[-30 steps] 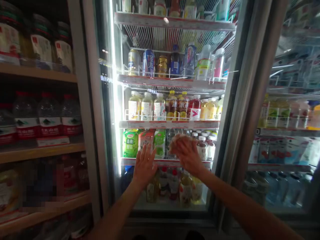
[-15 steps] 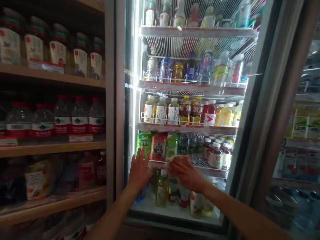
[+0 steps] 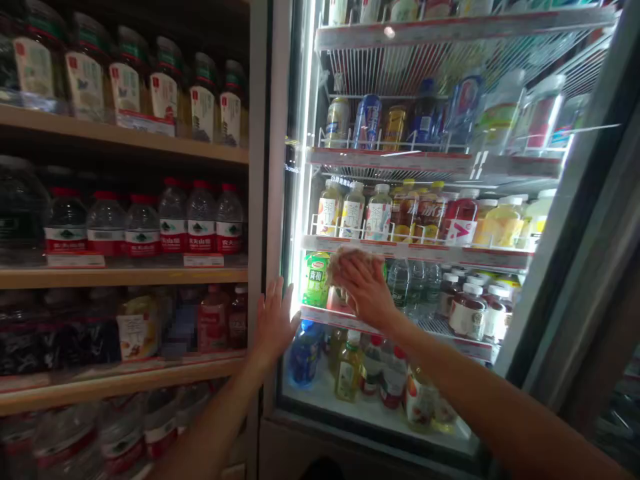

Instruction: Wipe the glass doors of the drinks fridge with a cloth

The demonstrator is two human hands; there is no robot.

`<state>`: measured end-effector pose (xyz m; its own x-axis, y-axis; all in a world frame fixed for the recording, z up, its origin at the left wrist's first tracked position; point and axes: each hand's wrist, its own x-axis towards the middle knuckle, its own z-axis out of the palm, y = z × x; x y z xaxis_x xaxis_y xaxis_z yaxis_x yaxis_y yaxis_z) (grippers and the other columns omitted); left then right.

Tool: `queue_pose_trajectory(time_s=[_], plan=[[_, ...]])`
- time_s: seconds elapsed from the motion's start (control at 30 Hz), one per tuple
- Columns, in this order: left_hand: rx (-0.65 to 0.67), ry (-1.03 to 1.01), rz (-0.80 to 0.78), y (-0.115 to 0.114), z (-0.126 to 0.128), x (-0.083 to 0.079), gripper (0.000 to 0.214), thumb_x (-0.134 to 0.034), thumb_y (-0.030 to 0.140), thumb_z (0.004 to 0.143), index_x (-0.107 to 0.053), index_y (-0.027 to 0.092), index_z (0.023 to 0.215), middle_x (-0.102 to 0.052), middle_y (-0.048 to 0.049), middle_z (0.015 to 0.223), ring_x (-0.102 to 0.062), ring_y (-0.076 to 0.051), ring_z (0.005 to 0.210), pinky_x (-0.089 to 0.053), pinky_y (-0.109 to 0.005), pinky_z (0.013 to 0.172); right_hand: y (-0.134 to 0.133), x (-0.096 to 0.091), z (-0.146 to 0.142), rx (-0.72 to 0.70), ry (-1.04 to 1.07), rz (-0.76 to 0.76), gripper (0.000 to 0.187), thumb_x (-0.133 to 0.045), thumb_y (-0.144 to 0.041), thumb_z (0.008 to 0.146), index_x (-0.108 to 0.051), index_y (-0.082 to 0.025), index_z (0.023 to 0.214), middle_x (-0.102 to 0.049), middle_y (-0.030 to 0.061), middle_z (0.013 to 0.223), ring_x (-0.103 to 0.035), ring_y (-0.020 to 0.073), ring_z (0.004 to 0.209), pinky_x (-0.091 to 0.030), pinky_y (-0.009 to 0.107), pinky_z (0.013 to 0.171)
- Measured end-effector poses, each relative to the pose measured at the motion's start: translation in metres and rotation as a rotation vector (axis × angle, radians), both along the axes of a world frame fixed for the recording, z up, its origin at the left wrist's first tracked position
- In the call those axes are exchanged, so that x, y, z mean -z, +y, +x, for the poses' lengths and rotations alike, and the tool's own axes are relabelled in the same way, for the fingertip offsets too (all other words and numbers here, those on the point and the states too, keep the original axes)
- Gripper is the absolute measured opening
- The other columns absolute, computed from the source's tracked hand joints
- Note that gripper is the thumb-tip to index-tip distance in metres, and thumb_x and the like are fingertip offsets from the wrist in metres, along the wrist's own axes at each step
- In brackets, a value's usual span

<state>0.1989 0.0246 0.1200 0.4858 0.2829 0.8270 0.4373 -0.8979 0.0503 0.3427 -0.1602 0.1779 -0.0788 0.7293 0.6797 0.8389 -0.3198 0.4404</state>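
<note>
- Beige, crumpled cloth (image 3: pixel 343 263) sits under the right grip (image 3: pixel 367 287) in the head view, up against the glass door (image 3: pixel 417 237) of a lit drinks cooler, as far as can be told.
- That grip is closed over the cloth, fingers pointing up and to the left, with the forearm crossing from the lower right.
- Behind the cloth, just to its left, a green pack (image 3: pixel 315 280) shows on the shelf; the price rail (image 3: pixel 415 251) runs just above.
- The left grip (image 3: pixel 274 320) holds nothing: fingers spread and upright, in front of the door's pale left frame (image 3: pixel 279 200). Whether it touches the frame cannot be told.
- Farther right on the same cooler shelf stand dark bottles (image 3: pixel 469 310) with white caps; a blue bottle (image 3: pixel 304 357) stands at the bottom left.
- Left of the cooler, wooden shelves (image 3: pixel 125 277) carry red-capped water bottles (image 3: pixel 173 223), with white-labelled bottles (image 3: pixel 165 87) one shelf higher.
</note>
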Motion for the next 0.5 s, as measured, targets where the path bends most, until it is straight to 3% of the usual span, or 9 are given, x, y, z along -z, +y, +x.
queue_pose_trajectory(time_s=[0.07, 0.2, 0.23, 0.37, 0.43, 0.5], plan=[[-0.013, -0.013, -0.003, 0.006, -0.006, 0.001, 0.055, -0.047, 0.030, 0.083, -0.038, 0.013, 0.134, -0.028, -0.0174, 0.146, -0.026, -0.032, 0.135, -0.030, -0.053, 0.104, 0.016, -0.008, -0.004, -0.012, -0.005, 0.015, 0.053, -0.052, -0.020, 0.077, -0.047, -0.024, 0.130, -0.030, 0.0066, 0.148, -0.017, 0.0277, 0.138, 0.002, 0.057, 0.109], [-0.015, -0.029, 0.015, 0.017, -0.018, 0.006, 0.054, -0.045, 0.029, 0.084, -0.038, 0.014, 0.135, -0.031, -0.0163, 0.146, -0.027, -0.031, 0.135, -0.031, -0.052, 0.105, 0.042, 0.007, -0.014, -0.247, -0.116, -0.290, 0.046, -0.048, -0.020, 0.080, -0.051, -0.023, 0.125, -0.042, 0.0034, 0.141, -0.024, 0.0208, 0.135, -0.003, 0.048, 0.113], [-0.018, -0.033, 0.018, 0.021, -0.021, 0.007, 0.054, -0.045, 0.029, 0.084, -0.037, 0.015, 0.135, -0.031, -0.0163, 0.146, -0.027, -0.031, 0.135, -0.031, -0.052, 0.105, 0.050, 0.007, -0.017, -0.251, -0.104, -0.283, 0.046, -0.048, -0.020, 0.080, -0.050, -0.023, 0.126, -0.042, 0.0034, 0.141, -0.025, 0.0205, 0.135, -0.004, 0.048, 0.113], [-0.053, -0.053, 0.018, 0.029, -0.029, 0.005, 0.056, -0.044, 0.031, 0.084, -0.035, 0.013, 0.136, -0.030, -0.0178, 0.146, -0.028, -0.032, 0.135, -0.031, -0.052, 0.104, 0.076, 0.001, -0.030, -0.101, 0.030, -0.003, 0.049, -0.044, -0.017, 0.083, -0.045, -0.022, 0.132, -0.036, 0.0074, 0.144, -0.021, 0.0256, 0.136, -0.003, 0.055, 0.111], [-0.054, -0.047, 0.033, 0.029, -0.031, 0.006, 0.055, -0.043, 0.031, 0.085, -0.036, 0.012, 0.136, -0.030, -0.0185, 0.145, -0.027, -0.032, 0.135, -0.031, -0.052, 0.104, 0.078, 0.014, -0.033, -0.133, 0.020, -0.059, 0.047, -0.043, -0.018, 0.084, -0.046, -0.021, 0.131, -0.037, 0.0072, 0.144, -0.023, 0.0253, 0.136, -0.003, 0.055, 0.111], [-0.043, -0.039, 0.047, 0.028, -0.031, 0.008, 0.054, -0.043, 0.030, 0.085, -0.036, 0.012, 0.136, -0.030, -0.0183, 0.145, -0.027, -0.031, 0.135, -0.031, -0.051, 0.104, 0.070, 0.039, -0.031, -0.236, -0.048, -0.246, 0.046, -0.044, -0.020, 0.084, -0.048, -0.020, 0.129, -0.042, 0.0061, 0.141, -0.028, 0.0226, 0.134, -0.005, 0.050, 0.113]])
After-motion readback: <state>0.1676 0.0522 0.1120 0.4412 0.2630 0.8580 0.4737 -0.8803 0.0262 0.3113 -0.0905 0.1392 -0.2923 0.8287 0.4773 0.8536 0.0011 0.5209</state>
